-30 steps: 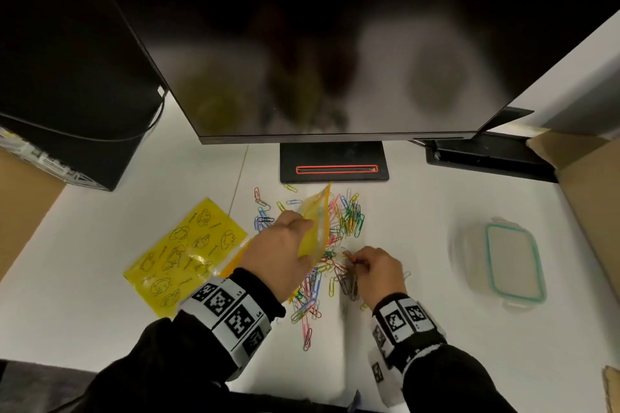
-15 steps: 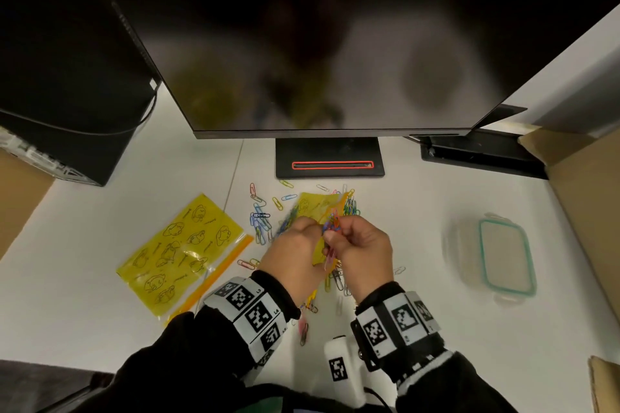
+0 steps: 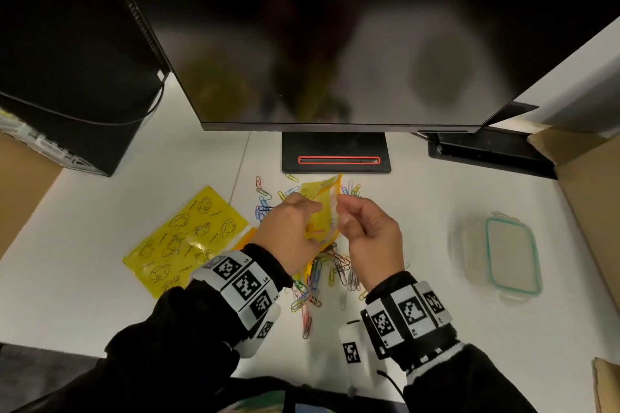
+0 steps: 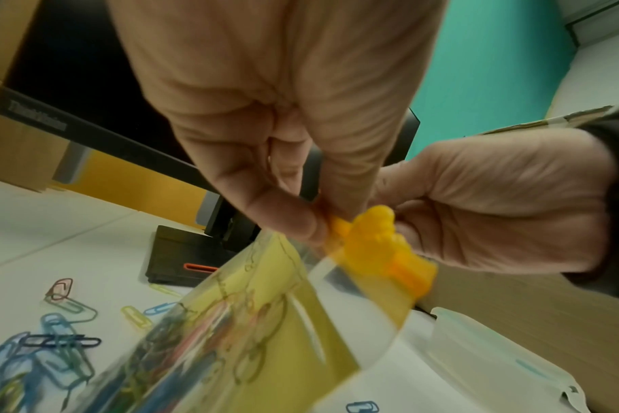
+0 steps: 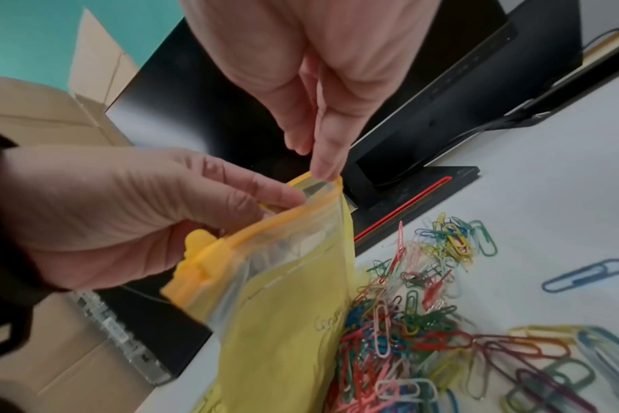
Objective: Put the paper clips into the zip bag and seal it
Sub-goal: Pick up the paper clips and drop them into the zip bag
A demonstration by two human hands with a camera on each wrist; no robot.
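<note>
A yellow zip bag [image 3: 322,214] with an orange zip strip is held upright above the table, and several clips show through it [image 4: 195,329]. My left hand [image 3: 310,211] pinches the strip close to the orange slider [image 5: 198,251]. My right hand [image 5: 325,170] pinches the far corner of the bag's rim, and the mouth gapes slightly between the two hands. A pile of coloured paper clips [image 3: 315,282] lies on the white table under and around the bag, spreading toward the monitor stand [image 5: 442,246].
A second yellow zip bag [image 3: 188,238] lies flat at the left. A plastic container with a teal-rimmed lid [image 3: 503,255] sits at the right. The monitor [image 3: 335,43] and its stand base [image 3: 335,157] are behind the clips. A cardboard box [image 3: 590,184] stands at the far right.
My right hand rose from the pile with clips, brought them to the bag's mouth, and now pinches the rim with no clips seen in it. The left hand has kept hold of the bag.
</note>
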